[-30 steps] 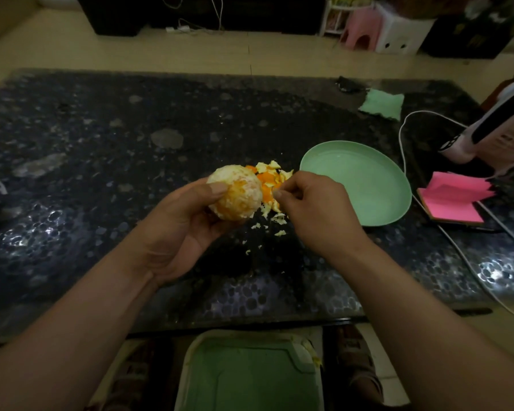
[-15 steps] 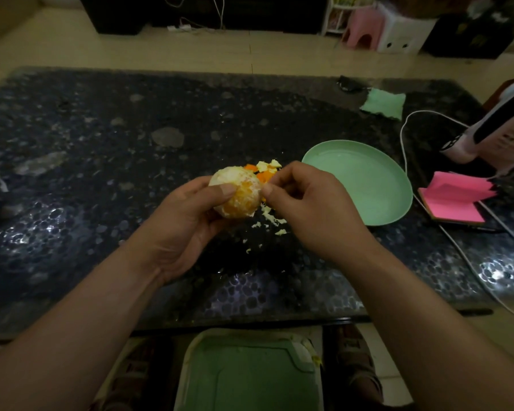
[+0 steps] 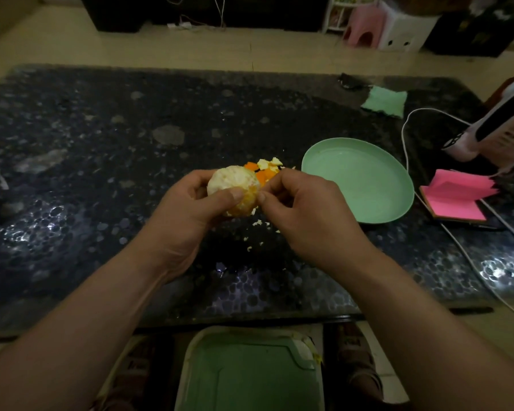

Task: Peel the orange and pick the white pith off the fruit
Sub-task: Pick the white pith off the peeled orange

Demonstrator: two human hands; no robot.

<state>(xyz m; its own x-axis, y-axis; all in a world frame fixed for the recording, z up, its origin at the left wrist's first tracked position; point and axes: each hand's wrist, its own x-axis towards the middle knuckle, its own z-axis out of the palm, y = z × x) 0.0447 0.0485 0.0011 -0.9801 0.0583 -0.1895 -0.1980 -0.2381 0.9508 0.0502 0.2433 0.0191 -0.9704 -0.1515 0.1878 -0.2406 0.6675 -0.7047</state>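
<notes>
Peeled round orange [image 3: 230, 185], one only, sits in the curled grip of the left hand [image 3: 187, 221]. The right hand [image 3: 306, 215] pinches its side, grip nearly closed.

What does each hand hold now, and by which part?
The left hand grips the peeled orange, thumb on its near side. The right hand pinches at its right side; what it pinches is too small to tell.

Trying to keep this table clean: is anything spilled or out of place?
Yes. Orange peel pieces and white pith crumbs lie scattered on the dark table, beside the green plate, which holds nothing. The left hand holds the orange; the right hand pinches at its surface.
</notes>
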